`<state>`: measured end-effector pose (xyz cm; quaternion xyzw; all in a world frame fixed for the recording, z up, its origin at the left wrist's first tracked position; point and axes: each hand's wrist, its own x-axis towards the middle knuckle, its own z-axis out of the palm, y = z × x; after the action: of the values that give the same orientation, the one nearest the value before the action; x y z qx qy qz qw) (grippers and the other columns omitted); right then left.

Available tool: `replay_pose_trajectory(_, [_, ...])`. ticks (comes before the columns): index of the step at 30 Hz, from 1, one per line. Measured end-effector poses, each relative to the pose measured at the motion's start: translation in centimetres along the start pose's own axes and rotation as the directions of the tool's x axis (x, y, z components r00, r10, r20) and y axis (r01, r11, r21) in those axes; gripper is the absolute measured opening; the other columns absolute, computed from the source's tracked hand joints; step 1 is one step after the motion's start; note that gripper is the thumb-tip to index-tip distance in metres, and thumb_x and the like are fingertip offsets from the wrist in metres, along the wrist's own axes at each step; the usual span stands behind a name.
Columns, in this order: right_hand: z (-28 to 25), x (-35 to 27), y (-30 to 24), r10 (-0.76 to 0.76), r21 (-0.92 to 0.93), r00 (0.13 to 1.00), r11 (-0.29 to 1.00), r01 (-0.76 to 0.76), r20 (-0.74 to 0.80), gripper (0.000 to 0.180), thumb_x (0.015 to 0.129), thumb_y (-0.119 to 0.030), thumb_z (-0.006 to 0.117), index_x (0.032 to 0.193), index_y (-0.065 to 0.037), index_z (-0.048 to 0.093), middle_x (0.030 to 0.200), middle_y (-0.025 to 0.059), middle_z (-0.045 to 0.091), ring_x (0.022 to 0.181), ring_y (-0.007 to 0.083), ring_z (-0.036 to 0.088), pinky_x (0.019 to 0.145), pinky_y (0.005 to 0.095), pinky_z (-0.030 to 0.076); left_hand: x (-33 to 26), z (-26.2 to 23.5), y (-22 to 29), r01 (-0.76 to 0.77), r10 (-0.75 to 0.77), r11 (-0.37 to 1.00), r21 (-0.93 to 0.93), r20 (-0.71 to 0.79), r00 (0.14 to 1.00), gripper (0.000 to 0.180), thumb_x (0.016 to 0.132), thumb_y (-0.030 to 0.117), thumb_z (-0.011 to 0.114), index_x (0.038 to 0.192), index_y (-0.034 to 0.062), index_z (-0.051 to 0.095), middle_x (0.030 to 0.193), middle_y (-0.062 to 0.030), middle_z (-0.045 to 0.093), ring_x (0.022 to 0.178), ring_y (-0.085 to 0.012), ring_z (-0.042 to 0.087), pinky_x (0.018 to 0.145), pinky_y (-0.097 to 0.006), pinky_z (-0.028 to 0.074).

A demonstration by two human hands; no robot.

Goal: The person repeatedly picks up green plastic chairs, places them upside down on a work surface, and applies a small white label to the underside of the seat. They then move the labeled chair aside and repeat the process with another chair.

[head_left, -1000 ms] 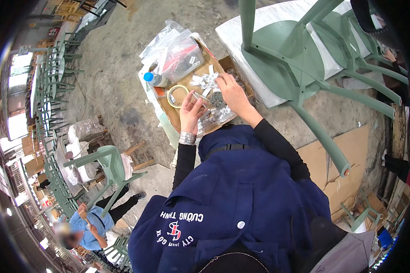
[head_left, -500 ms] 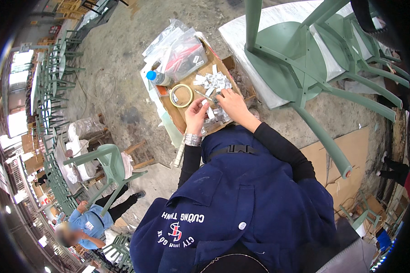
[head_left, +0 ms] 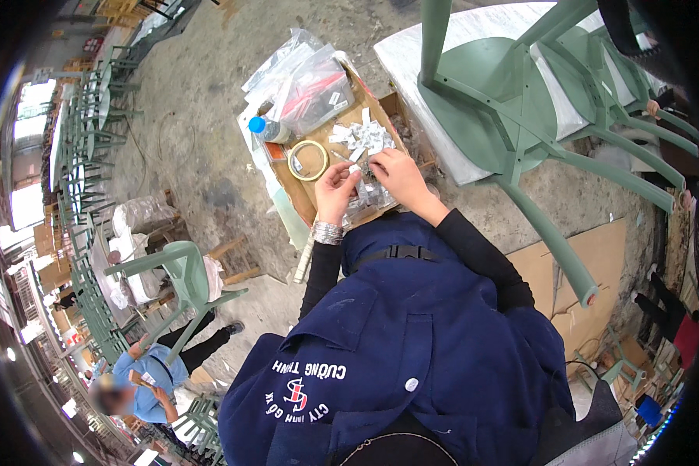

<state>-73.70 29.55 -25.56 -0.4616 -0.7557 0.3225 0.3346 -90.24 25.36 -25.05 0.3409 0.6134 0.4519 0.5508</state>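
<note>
My left hand (head_left: 336,193) has its fingertips pinched on a small white packet (head_left: 355,168) over a cardboard tray (head_left: 297,193). Close beside it on the right, my right hand (head_left: 398,175) is closed at the fingertips above small dark pieces; whatever it grips is too small to make out. Just beyond my hands lies a pile of small white packets (head_left: 363,137). More clear and silvery packets (head_left: 373,194) sit below my fingers, partly hidden. A roll of tape (head_left: 309,161) lies flat left of my left hand.
On the tray also stand a blue-capped bottle (head_left: 269,130) and a clear plastic box (head_left: 324,99) with bags. Upturned green chairs (head_left: 481,101) rest on a white-covered surface at right, one leg reaching near my right arm. A co-worker in blue (head_left: 149,380) handles a chair at left.
My left hand now holds the small white packet upright near my right fingers. The pen-like stick seen between my hands is now mostly hidden. The co-worker's arms have shifted.
</note>
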Motion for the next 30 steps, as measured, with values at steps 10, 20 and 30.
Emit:
replay_pose_trajectory(10, [-0.7,0.6,-0.5,0.028,0.446,0.999,0.894,-0.046,0.046,0.009,0.079,-0.004,0.064,0.088,0.000,0.065,0.082,0.0084,0.062,0.073,0.0167,0.061,0.065,0.0279,0.048,-0.7,0.8,0.2,-0.061,0.056,0.995,0.074,0.070,0.996,0.036,0.079,0.000,0.069,0.113,-0.0017,0.059,0.093,-0.0053,0.061,0.074,-0.0092,0.063,0.059,-0.020,0.050])
replay_pose_trajectory(20, [0.1,0.4,-0.5,0.222,0.446,0.972,0.864,-0.234,0.080,0.015,0.080,-0.009,0.067,0.091,-0.001,0.063,0.082,0.0073,0.063,0.072,0.0108,0.060,0.066,0.0259,0.050,-0.2,0.1,-0.2,-0.048,0.048,0.986,0.162,0.008,0.999,0.027,0.082,0.008,0.067,0.107,-0.0013,0.063,0.091,-0.0059,0.065,0.070,-0.0081,0.059,0.056,-0.021,0.050])
replay_pose_trajectory(30, [2.4,-1.7,2.5,-0.099,-0.478,0.986,0.865,0.152,0.135,0.008,0.067,-0.013,0.059,0.069,-0.007,0.065,0.077,0.0076,0.060,0.082,0.0224,0.061,0.064,0.0347,0.049,1.1,-1.1,-0.2,-0.063,0.051,0.996,-0.056,-0.193,0.980,0.011,0.090,0.016,0.059,0.089,0.0061,0.054,0.070,0.0053,0.049,0.057,-0.0018,0.041,0.046,-0.018,0.032])
